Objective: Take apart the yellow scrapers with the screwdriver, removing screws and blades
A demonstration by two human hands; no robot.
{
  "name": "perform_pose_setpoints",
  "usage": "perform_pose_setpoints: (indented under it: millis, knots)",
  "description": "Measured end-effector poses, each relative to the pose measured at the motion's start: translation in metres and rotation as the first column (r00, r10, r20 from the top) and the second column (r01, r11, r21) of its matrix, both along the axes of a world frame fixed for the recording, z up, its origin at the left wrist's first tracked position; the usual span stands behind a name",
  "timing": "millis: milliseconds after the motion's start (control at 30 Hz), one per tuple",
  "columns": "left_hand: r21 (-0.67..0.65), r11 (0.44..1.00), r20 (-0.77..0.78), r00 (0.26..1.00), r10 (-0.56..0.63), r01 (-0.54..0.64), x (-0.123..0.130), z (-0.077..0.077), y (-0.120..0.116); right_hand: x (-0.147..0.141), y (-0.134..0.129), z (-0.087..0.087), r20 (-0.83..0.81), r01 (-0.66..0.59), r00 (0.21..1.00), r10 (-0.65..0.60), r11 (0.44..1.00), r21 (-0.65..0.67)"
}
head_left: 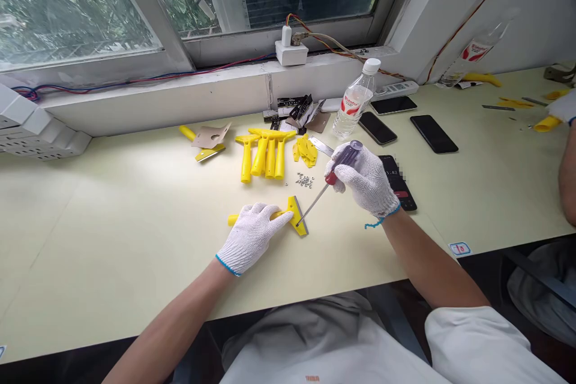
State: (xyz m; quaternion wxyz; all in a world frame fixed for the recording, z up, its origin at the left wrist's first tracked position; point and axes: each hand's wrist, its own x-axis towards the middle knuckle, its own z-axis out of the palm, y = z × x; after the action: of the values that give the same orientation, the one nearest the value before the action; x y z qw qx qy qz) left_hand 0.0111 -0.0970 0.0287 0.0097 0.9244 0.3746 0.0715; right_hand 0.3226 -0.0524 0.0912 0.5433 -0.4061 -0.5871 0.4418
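My left hand (pixel 254 231), in a white knit glove, is closed over the handle of a yellow scraper (pixel 294 207) lying on the table. A metal blade edge shows along the scraper's right side. In my gloved right hand (pixel 366 177) is a screwdriver (pixel 317 199) with a dark translucent and red handle. It is tilted, and its tip meets a screw spot on the lower part of the scraper head. Beyond the hands lie several yellow scraper handles (pixel 269 159), a pile of yellow plates (pixel 306 150) and a scatter of small screws (pixel 305 180).
A plastic bottle (pixel 353 105) stands by the sill near dark phones (pixel 377 127) and black packaging (pixel 297 111). Another scraper (pixel 209 153) lies at the left, under brown card (pixel 211 135). A further phone (pixel 398 183) is by my right wrist. At far right a co-worker's gloved hand (pixel 562 108) holds a yellow piece.
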Motion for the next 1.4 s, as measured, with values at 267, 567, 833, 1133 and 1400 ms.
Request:
perform_pose_setpoints:
  millis: [267, 567, 833, 1133, 1400]
  knots:
    - [-0.020, 1.000, 0.035, 0.999, 0.020, -0.019, -0.001, -0.002, 0.000, 0.001, 0.000, 0.002, 0.013, 0.022, 1.000, -0.022, 0.999, 0.023]
    - [-0.019, 1.000, 0.016, 1.000, 0.024, -0.023, 0.000, 0.000, 0.001, -0.001, -0.007, 0.006, 0.014, -0.003, 1.000, 0.002, 0.999, 0.051]
    - [-0.046, 0.999, 0.030, 0.999, 0.029, -0.027, 0.001, 0.002, 0.001, 0.000, -0.032, 0.032, 0.236, -0.154, 0.966, 0.108, 0.970, 0.188]
    - [-0.042, 0.999, 0.024, 0.999, 0.033, -0.032, 0.002, 0.004, 0.000, -0.029, -0.062, 0.041, 0.448, 0.032, 0.857, -0.253, 0.895, 0.445]
    - [-0.027, 0.999, 0.022, 1.000, 0.019, -0.018, 0.002, 0.001, 0.002, -0.042, -0.062, 0.091, 0.675, 0.045, 0.500, -0.543, 0.795, 0.605]
